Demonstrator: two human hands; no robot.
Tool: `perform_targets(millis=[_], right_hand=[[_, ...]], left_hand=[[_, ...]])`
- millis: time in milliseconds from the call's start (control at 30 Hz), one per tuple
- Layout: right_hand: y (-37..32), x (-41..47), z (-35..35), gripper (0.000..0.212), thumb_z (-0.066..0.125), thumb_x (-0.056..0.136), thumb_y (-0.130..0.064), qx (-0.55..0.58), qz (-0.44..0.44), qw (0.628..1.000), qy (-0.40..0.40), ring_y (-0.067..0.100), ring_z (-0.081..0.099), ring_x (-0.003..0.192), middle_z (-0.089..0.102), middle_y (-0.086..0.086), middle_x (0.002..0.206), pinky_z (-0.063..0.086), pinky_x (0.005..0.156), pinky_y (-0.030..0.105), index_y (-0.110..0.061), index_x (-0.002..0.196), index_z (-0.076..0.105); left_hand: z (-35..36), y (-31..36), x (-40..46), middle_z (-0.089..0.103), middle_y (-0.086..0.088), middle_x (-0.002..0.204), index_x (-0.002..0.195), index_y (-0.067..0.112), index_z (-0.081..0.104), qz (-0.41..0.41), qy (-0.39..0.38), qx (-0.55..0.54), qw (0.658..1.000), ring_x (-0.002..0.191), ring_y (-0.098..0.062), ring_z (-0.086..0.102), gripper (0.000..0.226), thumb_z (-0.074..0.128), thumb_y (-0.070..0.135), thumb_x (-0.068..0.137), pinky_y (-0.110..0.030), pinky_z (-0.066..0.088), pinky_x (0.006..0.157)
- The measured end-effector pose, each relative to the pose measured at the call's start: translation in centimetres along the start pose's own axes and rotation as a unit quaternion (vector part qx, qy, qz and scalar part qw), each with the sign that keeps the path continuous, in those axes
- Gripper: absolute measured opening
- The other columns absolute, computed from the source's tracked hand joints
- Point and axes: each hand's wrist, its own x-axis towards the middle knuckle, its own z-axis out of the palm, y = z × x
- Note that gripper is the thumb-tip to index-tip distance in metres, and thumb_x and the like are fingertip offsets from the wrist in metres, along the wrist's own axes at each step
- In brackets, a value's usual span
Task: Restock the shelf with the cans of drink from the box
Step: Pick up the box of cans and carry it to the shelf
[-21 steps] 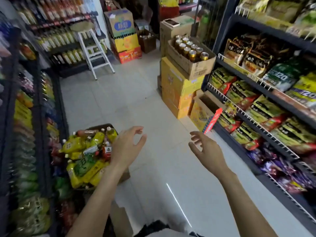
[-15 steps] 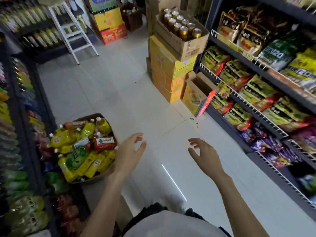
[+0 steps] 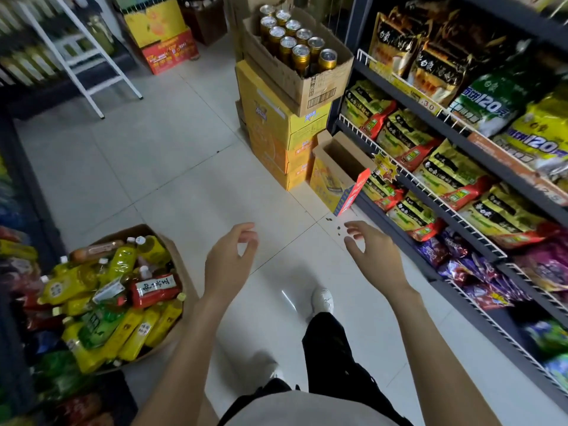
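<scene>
Head view: both hands hang out over the white tiled floor [image 3: 172, 167], holding nothing. The left hand [image 3: 227, 265] sits near centre, fingers loosely curled and apart around empty air. The right hand [image 3: 378, 256] lies just toward 3 o'clock of it, fingers likewise slack and spread.

The gold drink cans [image 3: 295, 47] stand upright in rows in an open brown cardboard box [image 3: 307, 84] at 12 o'clock, well apart from both hands. That box rests on a stack of yellow cartons [image 3: 273, 124], which stands against the end of the snack shelf [image 3: 461, 142] running along 2 to 4 o'clock, filled with bagged goods.

At 8 o'clock a carton of yellow and green drink bottles [image 3: 107, 305] sits on the floor. A white step ladder [image 3: 83, 53] stands at 10 o'clock. One white shoe [image 3: 322, 299] shows below the hands.
</scene>
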Motion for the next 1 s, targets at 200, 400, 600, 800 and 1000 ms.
perform_targets(millis=[200, 400, 600, 800, 1000], right_hand=[[2.8, 9.5, -3.2, 0.030, 0.054, 0.092, -0.023, 0.002, -0.023, 0.999, -0.029, 0.019, 0.061, 0.105, 0.066, 0.003, 0.114, 0.049, 0.081, 0.035, -0.018, 0.122, 0.056], [4.0, 18.6, -5.2, 0.030, 0.053, 0.092, -0.021, 0.011, -0.051, 0.998, -0.046, 0.022, 0.063, 0.098, 0.067, 0.005, 0.111, 0.052, 0.081, 0.037, -0.013, 0.121, 0.057], [2.3, 28.4, -4.6, 0.030, 0.052, 0.093, -0.022, 0.005, -0.069, 0.994, -0.087, 0.022, 0.062, 0.099, 0.067, 0.007, 0.110, 0.053, 0.081, 0.039, -0.013, 0.120, 0.057], [0.1, 38.8, -3.5, 0.028, 0.055, 0.091, -0.016, -0.017, -0.062, 0.996, -0.055, 0.024, 0.063, 0.100, 0.068, 0.007, 0.112, 0.049, 0.082, 0.031, -0.011, 0.118, 0.059], [-2.3, 47.1, -3.7, 0.025, 0.053, 0.091, -0.014, -0.027, -0.030, 0.999, -0.016, 0.023, 0.066, 0.094, 0.070, 0.006, 0.106, 0.054, 0.080, 0.036, -0.012, 0.115, 0.062]], left_hand=[[3.9, 6.5, 7.3, 0.063, 0.020, 0.095, 0.115, 0.024, 0.059, -0.033, 0.064, -0.048, 0.996, 0.096, -0.002, 0.057, 0.023, 0.052, 0.026, 0.094, -0.024, 0.044, 0.083], [6.1, 9.5, 13.9, 0.065, 0.010, 0.105, 0.118, 0.022, 0.059, -0.046, 0.066, -0.048, 0.996, 0.100, -0.006, 0.058, 0.026, 0.054, 0.026, 0.093, -0.025, 0.044, 0.084], [6.1, 9.1, 22.9, 0.065, 0.009, 0.109, 0.119, 0.022, 0.058, -0.073, 0.081, -0.048, 0.993, 0.102, -0.008, 0.058, 0.027, 0.053, 0.026, 0.093, -0.029, 0.045, 0.088], [5.3, 7.6, 33.9, 0.065, 0.006, 0.108, 0.119, 0.022, 0.058, -0.119, 0.055, -0.084, 0.988, 0.104, -0.008, 0.058, 0.026, 0.051, 0.026, 0.094, -0.025, 0.044, 0.088], [3.8, 7.6, 44.8, 0.063, 0.012, 0.104, 0.119, 0.030, 0.056, -0.136, 0.005, -0.083, 0.987, 0.097, -0.010, 0.058, 0.026, 0.050, 0.032, 0.093, -0.025, 0.043, 0.082]])
